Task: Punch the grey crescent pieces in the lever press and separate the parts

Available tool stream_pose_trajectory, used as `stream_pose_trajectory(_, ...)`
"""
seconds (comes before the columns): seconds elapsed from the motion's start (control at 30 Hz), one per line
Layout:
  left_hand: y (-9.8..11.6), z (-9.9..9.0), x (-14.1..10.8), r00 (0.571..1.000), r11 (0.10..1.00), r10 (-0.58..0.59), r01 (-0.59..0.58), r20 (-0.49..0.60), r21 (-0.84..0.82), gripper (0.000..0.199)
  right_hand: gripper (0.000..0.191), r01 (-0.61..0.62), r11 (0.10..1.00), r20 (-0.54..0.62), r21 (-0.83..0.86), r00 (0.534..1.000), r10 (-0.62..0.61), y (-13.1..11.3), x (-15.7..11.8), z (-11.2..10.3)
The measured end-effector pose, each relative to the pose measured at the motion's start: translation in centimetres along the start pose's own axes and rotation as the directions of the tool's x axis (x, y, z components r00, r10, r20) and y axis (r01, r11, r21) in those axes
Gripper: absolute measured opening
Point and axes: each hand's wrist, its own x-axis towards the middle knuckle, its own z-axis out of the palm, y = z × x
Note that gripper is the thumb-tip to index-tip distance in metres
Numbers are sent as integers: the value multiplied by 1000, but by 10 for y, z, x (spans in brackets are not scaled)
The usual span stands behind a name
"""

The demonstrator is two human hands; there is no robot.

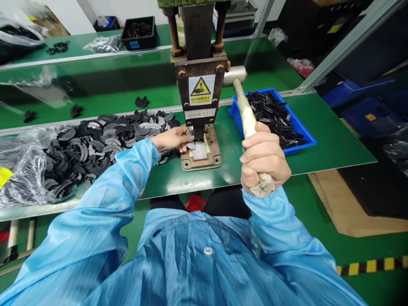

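Note:
My left hand (174, 139) pinches a dark curved piece (191, 145) at the foot of a hand press (200, 63). The piece lies partly under the press's black ram (199, 132), beside a small metal plate (200, 151) on the base; its far end is hidden. My right hand (265, 159) is wrapped round the press's lever handle (247, 112), which is bound in pale tape and slants up to a pale cylinder (234, 75) on the press's right side. A heap of dark curved pieces (108, 138) spreads over the table left of my left hand.
A blue tray (314, 142) of narrow black parts stands right of the press, close behind the handle. Clear plastic bagging (28, 161) lies at the heap's left. A few loose pieces (141, 102) lie behind it. Farther back is a black bin (139, 34). The table's front edge runs near my body.

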Motion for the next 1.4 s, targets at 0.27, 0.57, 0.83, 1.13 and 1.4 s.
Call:
stream_pose_trajectory(0.27, 13, -3, 6, 977, 978, -191, 197, -92, 63, 32, 28, -46, 999, 6, 0, 999, 46, -6, 2, -1)
stream_pose_trajectory(0.57, 14, 22, 2, 946, 969, -229, 244, -231, 38, 28, 26, -39, 999, 14, -9, 999, 39, -6, 1, -1)
stream_pose_trajectory(0.83, -1, 58, -14, 913, 993, 50, -3, -406, 117, 25, 26, 26, 1000, 11, 10, 1000, -26, 2, 1, 0)
stream_pose_trajectory(1.13, -102, 101, -147, 721, 769, 578, -324, -382, 551, 29, 52, 34, 999, -161, 19, 986, -31, 13, 3, 14)
stream_pose_trajectory(1.4, -185, -2, -256, 374, 656, 538, 376, -755, 654, 32, 77, 111, 994, -378, 3, 920, -101, 26, 7, 33)
